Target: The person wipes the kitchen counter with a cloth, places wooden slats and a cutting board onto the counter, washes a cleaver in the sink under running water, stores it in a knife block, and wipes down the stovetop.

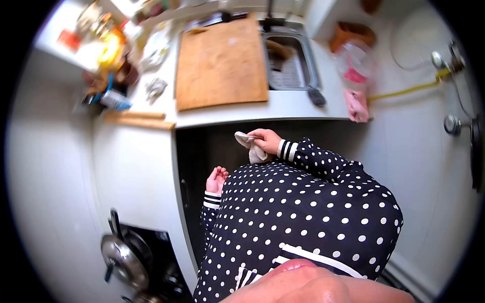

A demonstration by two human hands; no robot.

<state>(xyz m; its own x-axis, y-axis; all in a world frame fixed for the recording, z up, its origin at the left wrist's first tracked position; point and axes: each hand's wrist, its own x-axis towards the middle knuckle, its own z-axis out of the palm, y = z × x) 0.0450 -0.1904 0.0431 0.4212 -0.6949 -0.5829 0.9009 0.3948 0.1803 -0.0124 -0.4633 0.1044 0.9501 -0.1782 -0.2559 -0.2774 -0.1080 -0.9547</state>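
Observation:
My right hand point(269, 141) is closed on a light grey cloth point(258, 153), which hangs down in front of my dotted top, below the counter's front edge. Part of the cloth sticks out to the left of my fingers. My left hand point(217, 180) is lower and to the left, beside my body, with its fingers curled in; nothing shows in it. Beyond both hands, a wooden cutting board point(221, 65) lies on the white counter point(222, 115), just left of the sink point(289, 63).
A dark scrubber point(317, 97) sits by the sink's front corner. Pink cloth point(357, 106) hangs at the counter's right end. Wooden sticks point(141, 120) lie at the left corner. A lidded pan point(124, 257) stands on the stove point(164, 252) at lower left. Bottles and bags crowd the upper left.

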